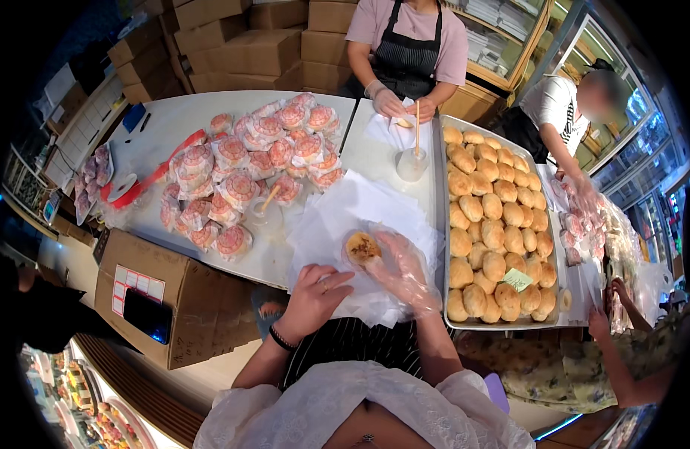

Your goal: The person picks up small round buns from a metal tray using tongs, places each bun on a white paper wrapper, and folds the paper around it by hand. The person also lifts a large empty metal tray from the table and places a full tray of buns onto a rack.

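My right hand (405, 272), in a clear plastic glove, holds a round baked bun (363, 248) between thumb and fingers. The bun's face towards me is browned and uneven. Below and left of it is my bare left hand (317, 294), fingers bent and apart, with nothing seen in it. Both hands are over an overlapping pile of white paper sheets (373, 196) on the white table (255, 269). Right of my gloved hand lies a metal tray (446, 224) filled with rows of golden buns (493, 233), one bearing a green paper note (516, 279).
A heap of paper-wrapped buns (241, 188) with red prints covers the table's left part. Two clear cups (412, 165) (265, 212) hold sticks. A cardboard box (199, 308) carrying a phone (147, 315) stands lower left. Co-workers stand opposite and at right.
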The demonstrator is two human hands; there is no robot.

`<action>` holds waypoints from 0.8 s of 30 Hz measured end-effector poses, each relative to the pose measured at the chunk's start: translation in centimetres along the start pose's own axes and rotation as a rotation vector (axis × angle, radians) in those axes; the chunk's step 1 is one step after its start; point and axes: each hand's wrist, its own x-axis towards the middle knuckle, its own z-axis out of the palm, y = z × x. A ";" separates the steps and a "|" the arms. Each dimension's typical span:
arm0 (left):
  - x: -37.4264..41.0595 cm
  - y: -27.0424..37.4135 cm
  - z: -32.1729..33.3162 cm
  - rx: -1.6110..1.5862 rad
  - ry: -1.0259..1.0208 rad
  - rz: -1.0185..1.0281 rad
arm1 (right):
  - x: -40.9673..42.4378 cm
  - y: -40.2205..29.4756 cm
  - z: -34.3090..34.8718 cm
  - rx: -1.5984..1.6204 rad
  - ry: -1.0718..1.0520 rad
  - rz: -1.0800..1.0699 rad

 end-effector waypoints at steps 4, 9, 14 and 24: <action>3.9 -1.2 0.0 -0.009 0.038 0.036 | -1.0 -0.3 -0.7 -0.046 0.034 -0.214; 6.9 -1.9 0.7 -0.014 0.138 0.007 | -0.2 0.2 0.1 0.009 0.051 -0.106; 3.9 -1.1 0.7 -0.037 0.115 0.090 | -0.3 0.2 0.5 0.250 0.034 0.222; -1.0 -2.1 2.2 0.183 -0.046 0.158 | 0.0 0.8 0.7 0.206 0.062 0.164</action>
